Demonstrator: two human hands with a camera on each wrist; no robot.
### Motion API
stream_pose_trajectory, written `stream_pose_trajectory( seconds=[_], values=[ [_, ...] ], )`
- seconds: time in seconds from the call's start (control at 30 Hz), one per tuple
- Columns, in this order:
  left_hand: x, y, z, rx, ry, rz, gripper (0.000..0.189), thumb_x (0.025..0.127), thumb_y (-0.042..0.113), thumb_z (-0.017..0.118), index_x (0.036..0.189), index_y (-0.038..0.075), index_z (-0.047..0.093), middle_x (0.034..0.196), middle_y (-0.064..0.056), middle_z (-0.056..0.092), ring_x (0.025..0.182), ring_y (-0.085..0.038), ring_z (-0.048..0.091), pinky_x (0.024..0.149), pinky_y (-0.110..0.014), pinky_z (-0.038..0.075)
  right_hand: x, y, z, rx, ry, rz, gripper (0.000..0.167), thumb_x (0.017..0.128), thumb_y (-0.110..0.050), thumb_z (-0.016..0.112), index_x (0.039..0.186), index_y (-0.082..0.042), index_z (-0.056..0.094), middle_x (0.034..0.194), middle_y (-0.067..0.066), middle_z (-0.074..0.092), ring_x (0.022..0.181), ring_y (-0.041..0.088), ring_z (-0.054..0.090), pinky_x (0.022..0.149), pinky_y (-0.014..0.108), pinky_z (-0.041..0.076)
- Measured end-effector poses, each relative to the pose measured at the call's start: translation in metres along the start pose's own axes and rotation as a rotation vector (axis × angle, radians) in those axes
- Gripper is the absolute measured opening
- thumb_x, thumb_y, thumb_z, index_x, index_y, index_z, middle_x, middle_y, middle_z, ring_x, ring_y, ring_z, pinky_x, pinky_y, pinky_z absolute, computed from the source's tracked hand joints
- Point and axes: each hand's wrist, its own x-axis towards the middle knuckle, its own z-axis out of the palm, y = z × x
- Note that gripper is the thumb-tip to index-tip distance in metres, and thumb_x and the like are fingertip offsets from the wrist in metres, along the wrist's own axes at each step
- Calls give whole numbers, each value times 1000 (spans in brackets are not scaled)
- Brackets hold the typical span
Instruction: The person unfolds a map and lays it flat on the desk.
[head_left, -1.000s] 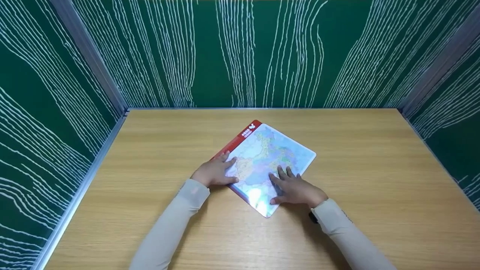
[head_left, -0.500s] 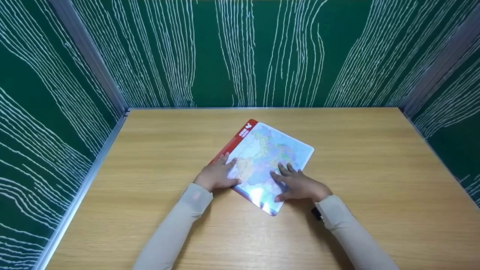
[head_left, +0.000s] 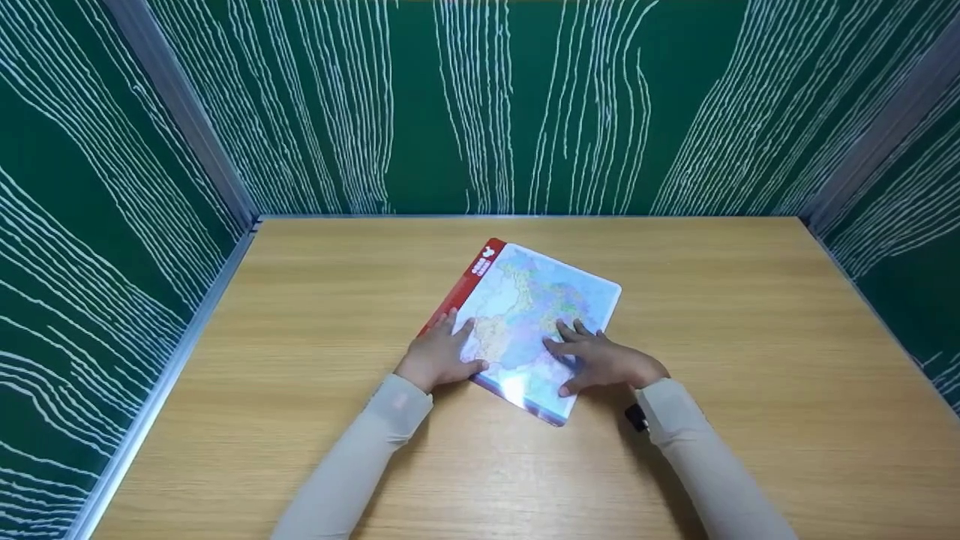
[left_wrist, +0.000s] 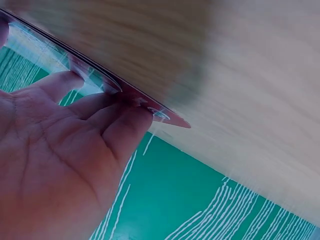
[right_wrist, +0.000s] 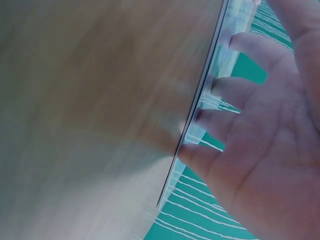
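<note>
A flat, glossy map board [head_left: 525, 300] with a red strip along its left side lies at a slant on the wooden table. My left hand [head_left: 442, 356] rests on its left edge, fingers spread over the red strip and the map's corner area. On the lower right part of the map, the fingertips of my right hand [head_left: 604, 364] touch the surface with the fingers apart. In the left wrist view the fingers [left_wrist: 127, 130] press on the board's red end. The right wrist view has the board's thin edge [right_wrist: 200, 92] under the right fingertips.
The wooden table [head_left: 300, 300] extends around the board on all sides. Green walls [head_left: 420, 112] with white wavy lines stand at the back and both sides, joined by grey metal corner posts [head_left: 184, 112]. Light glares off the map's lower part.
The map board has turned anticlockwise on the table under both hands; its top corner has shifted left and its bottom corner right. Both hands still touch it, having moved slightly right.
</note>
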Motion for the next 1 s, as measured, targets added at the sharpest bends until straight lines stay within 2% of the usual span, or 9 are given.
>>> stream_pose_trajectory(
  seconds=[0.27, 0.53, 0.73, 0.87, 1.0],
  values=[
    [1, 4, 3, 38, -1, -17, 87, 86, 58, 57, 154, 22, 18, 162, -9, 7, 150, -29, 8, 116, -54, 23, 5, 6, -4, 9, -7, 17, 87, 77, -41, 76, 149, -21, 32, 162, 12, 2, 147, 39, -10, 116, 61, -3],
    [1, 7, 7, 26, 15, -56, 87, 85, 59, 58, 154, 24, 19, 163, -9, 7, 150, -29, 8, 111, -59, 29, 10, 6, -10, -11, -24, 37, 87, 77, -43, 76, 149, -28, 31, 163, 6, 2, 148, 36, -9, 114, 66, 2],
    [1, 13, 7, 61, 34, -84, 86, 86, 61, 55, 154, 21, 21, 161, -14, 12, 148, -33, 17, 104, -61, 38, 14, 8, -15, 11, -33, 55, 87, 75, -40, 78, 148, -30, 33, 163, 4, 2, 148, 36, -10, 113, 67, 0],
    [2, 16, 8, 42, 17, -122, 88, 85, 60, 57, 154, 21, 20, 162, -13, 10, 148, -33, 15, 105, -62, 36, 17, 9, -17, 8, -41, 81, 86, 75, -41, 77, 148, -35, 32, 163, 0, 2, 148, 34, -9, 112, 69, 1],
    [1, 19, 8, 55, 18, -132, 88, 85, 61, 57, 155, 22, 19, 162, -13, 10, 149, -33, 14, 105, -61, 37, 18, 10, -19, -2, -48, 86, 84, 77, -41, 76, 148, -37, 31, 163, -1, 1, 148, 36, -9, 110, 71, 1]
  ],
)
